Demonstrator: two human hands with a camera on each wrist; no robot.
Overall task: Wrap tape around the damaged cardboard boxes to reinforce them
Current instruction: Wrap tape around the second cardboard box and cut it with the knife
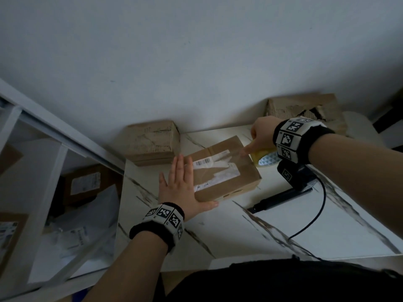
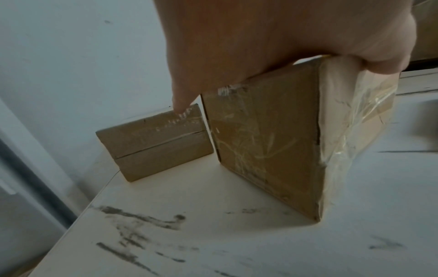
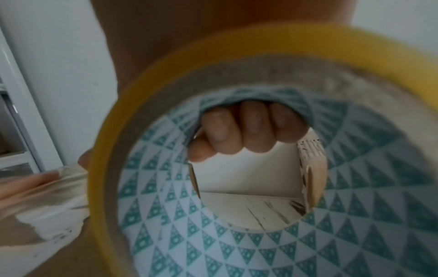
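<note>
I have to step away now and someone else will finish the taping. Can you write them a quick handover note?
Left hand: flat, fingers straight, pressing the near-left end of the box on the table.
Right hand: grips the tape roll at the far-right end, fingers through its core, index finger on the box top.
Done: clear tape already covers parts of this box.
Left: finish this wrap; two worn boxes wait by the wall.

Cardboard box (image 1: 224, 171), top face: white shipping label (image 1: 214, 168) with barcode; print too small to read. No other legible text.
</note>
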